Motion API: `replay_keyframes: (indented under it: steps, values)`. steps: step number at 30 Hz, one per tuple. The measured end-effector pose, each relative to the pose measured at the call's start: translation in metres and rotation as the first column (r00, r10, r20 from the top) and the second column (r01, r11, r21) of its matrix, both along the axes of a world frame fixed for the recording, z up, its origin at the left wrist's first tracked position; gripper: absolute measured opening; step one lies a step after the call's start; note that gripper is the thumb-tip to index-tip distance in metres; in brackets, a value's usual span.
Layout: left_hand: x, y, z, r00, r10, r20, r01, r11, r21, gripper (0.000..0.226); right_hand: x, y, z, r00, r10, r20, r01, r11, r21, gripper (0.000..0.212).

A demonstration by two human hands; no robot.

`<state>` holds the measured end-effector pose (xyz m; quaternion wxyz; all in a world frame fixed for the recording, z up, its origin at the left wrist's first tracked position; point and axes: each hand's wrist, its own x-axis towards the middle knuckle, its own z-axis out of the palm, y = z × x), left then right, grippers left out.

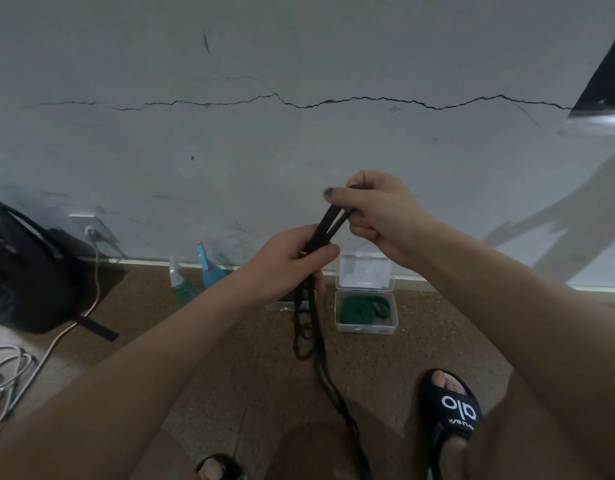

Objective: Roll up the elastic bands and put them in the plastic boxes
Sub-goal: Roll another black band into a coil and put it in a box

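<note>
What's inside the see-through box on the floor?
The clear plastic box holds a rolled-up green elastic band, and its lid stands open. Whatever lies under the band is covered, so it cannot be seen.

Black elastic band (314,327) hangs doubled from centre toward 6 o'clock; at 4 o'clock, open clear plastic box (365,325) holds coiled green band (363,308).

White "alo" logo on the strap of the black slide sandal (453,407), smaller lettering beneath unreadable
</note>
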<state>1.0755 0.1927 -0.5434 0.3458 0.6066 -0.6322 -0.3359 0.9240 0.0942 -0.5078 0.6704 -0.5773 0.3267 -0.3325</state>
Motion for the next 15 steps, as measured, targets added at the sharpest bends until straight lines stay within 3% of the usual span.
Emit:
replay_keyframes:
  steps: [6,10,15]
  values:
    - [0.0081,0.0005,0.004,0.998,0.038,0.056,-0.035,0.998,-0.055,0.025,-0.0045,-0.0041,-0.003,0.994,-0.104,-0.043,0.104,0.995,0.0,0.026]
    - [0.0099,0.0022,0.0072,0.996,0.013,0.087,-0.007,0.998,-0.063,0.024,-0.0068,-0.0014,-0.0018,0.994,-0.037,-0.104,0.035,0.999,-0.024,0.018]
    - [0.008,0.0043,0.009,1.0,-0.002,-0.031,0.002,1.0,-0.019,0.02,-0.0081,0.0003,-0.0014,0.991,0.029,-0.128,-0.036,0.998,-0.054,0.02]
